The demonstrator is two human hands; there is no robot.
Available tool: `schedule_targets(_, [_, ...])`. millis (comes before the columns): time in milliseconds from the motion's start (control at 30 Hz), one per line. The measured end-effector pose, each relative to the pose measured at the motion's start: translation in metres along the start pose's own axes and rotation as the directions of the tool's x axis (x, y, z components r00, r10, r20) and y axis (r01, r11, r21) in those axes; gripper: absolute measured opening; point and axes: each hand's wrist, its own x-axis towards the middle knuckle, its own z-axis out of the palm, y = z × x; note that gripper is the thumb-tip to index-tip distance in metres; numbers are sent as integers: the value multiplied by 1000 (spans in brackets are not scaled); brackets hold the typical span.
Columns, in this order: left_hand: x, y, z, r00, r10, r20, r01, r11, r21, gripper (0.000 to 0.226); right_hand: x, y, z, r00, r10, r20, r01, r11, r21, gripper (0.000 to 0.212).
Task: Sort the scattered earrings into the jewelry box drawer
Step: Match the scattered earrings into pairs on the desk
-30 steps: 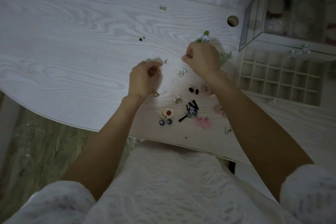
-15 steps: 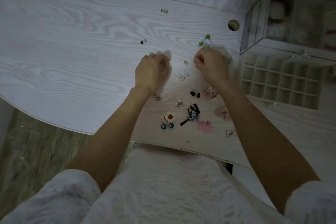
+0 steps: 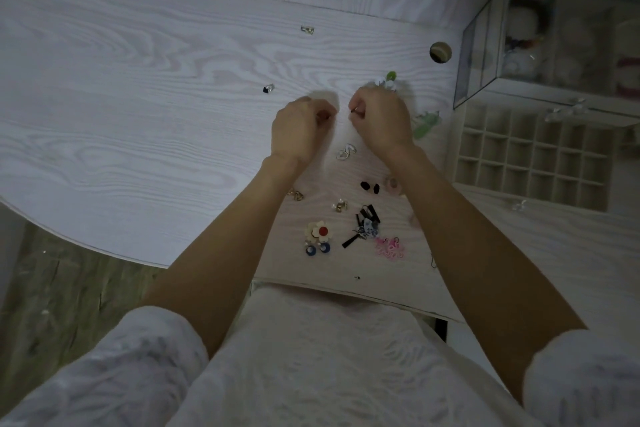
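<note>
My left hand (image 3: 300, 130) and my right hand (image 3: 378, 118) hover side by side over the white wood-grain table (image 3: 138, 121), both with fingers curled in. A tiny dark earring shows pinched at my right fingertips. My left fingertips are pressed together, seemingly on a small earring I can barely see. Below the hands lie scattered earrings: a silver one (image 3: 346, 152), a black pair (image 3: 370, 186), a red-centred flower (image 3: 320, 231), a pink one (image 3: 390, 248). The open drawer (image 3: 535, 146) with its grid of compartments lies to the right.
The glass jewelry box (image 3: 485, 55) stands above the drawer at the back right. A green earring (image 3: 426, 125) lies beside my right hand. A dark stud (image 3: 268, 88) and a small gold piece (image 3: 307, 29) lie farther back. A round cable hole (image 3: 440, 52) is near the box.
Both hands moved away from me and closer together. The small gold earring that lay between them half a second ago is gone from the table, where my right fingertips now are.
</note>
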Motion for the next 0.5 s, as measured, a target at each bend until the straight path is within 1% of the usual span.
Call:
schedule_targets(133, [10,17,7,1000,-8,-26,6,999,-46,19,1,3,3,999,21,-30,-19,997,70,22])
schedule_targets(233, [11,25,9,999,-19,-38,16,996,-88,18,0,3,6,997,63,-49,-51,975,217,26])
schedule_targets(300, [11,25,10,999,-22,-43,18,995,-97,19,1,4,7,995,93,-47,-76,957,281,26])
schedule_targets(400, [9,25,9,999,-16,-47,10,994,-112,20,1,3,5,993,111,-46,-91,944,316,28])
schedule_targets(500, [4,22,0,999,20,-45,-25,993,-113,21,-4,5,-4,995,86,-58,-64,948,311,33])
